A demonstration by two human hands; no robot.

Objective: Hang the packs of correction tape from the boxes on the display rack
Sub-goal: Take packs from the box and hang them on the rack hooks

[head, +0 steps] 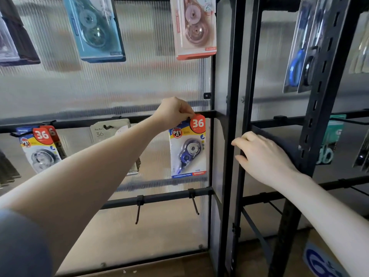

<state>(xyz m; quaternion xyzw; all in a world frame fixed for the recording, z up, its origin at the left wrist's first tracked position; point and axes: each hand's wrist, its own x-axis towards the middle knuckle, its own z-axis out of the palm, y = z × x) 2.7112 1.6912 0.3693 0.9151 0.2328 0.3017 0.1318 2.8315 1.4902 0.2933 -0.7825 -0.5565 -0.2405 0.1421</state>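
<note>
My left hand (174, 112) pinches the top of a blue correction tape pack (188, 150) with a red "36" tab, holding it at a hook on the middle rail (79, 122) of the display rack. The pack hangs flat against the ribbed back panel. My right hand (261, 156) rests with relaxed fingers against the black upright post (235, 76), holding nothing. Matching "36" packs (41, 146) hang at the left of the same rail, and a grey pack (108, 129) hangs between them, partly hidden by my forearm.
Blue (95, 29) and pink (194, 27) tape packs hang on the upper row. Two bare hooks (138, 210) (194, 204) stick out of the lower rail. Scissors packs (305, 56) hang in the right bay. A cardboard box (321, 256) sits at bottom right.
</note>
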